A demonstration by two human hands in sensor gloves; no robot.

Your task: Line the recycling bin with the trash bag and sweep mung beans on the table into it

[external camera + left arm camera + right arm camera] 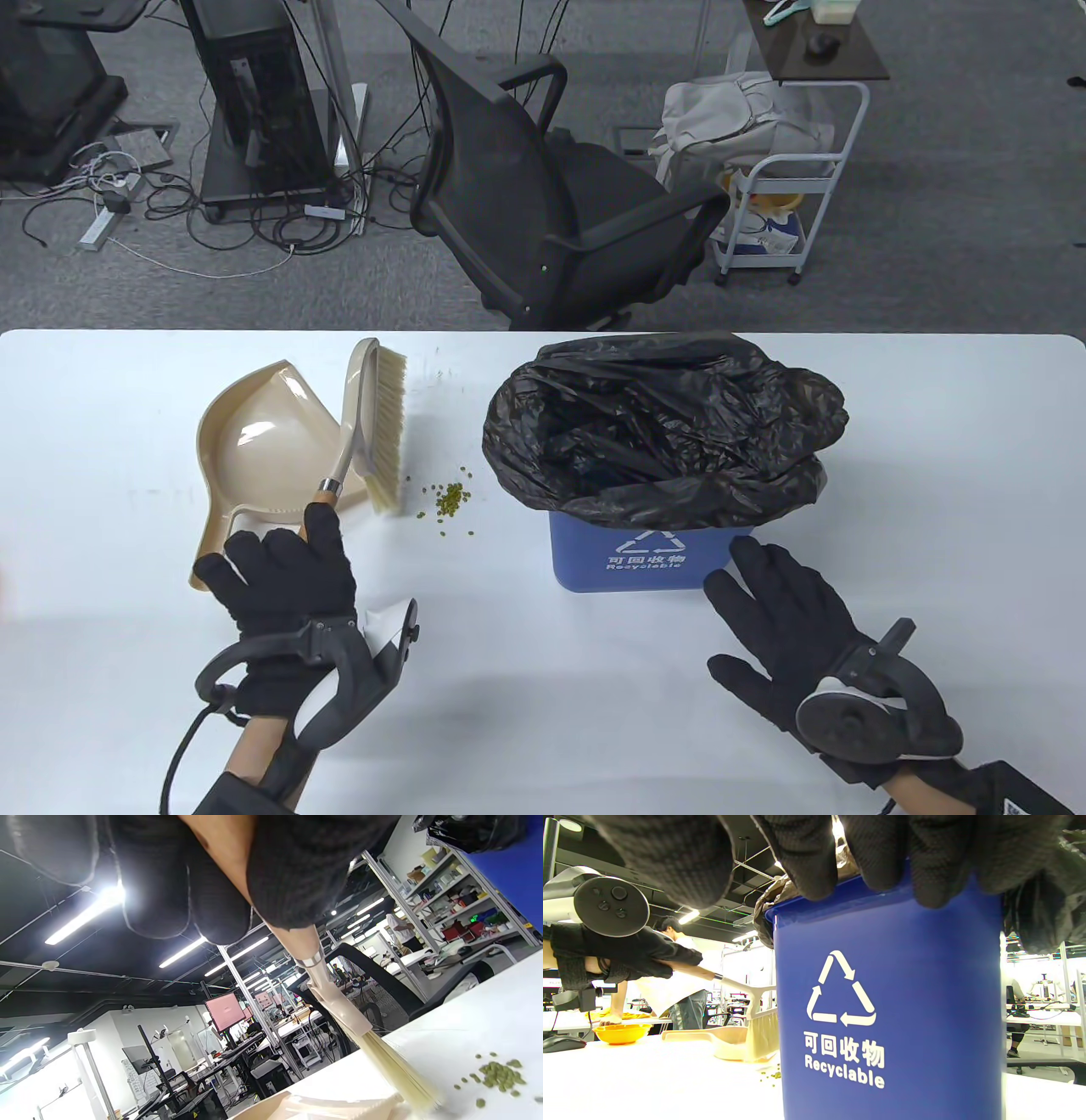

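Observation:
A blue recycling bin (632, 556) (882, 997) stands right of centre, lined with a black trash bag (662, 424) folded over its rim. My left hand (284, 569) grips the wooden handle of a beige brush (377, 424) (339, 1005), whose bristles rest on the table beside a beige dustpan (254, 433) (721, 1039). A small pile of green mung beans (450, 499) (498, 1073) lies just right of the bristles. My right hand (780, 603) lies open with spread fingers just in front of the bin, fingertips (814, 870) near its front wall.
A few stray beans (437, 356) lie near the table's far edge. Behind the table stands a black office chair (543, 195). An orange bowl (621, 1033) sits on a neighbouring table in the right wrist view.

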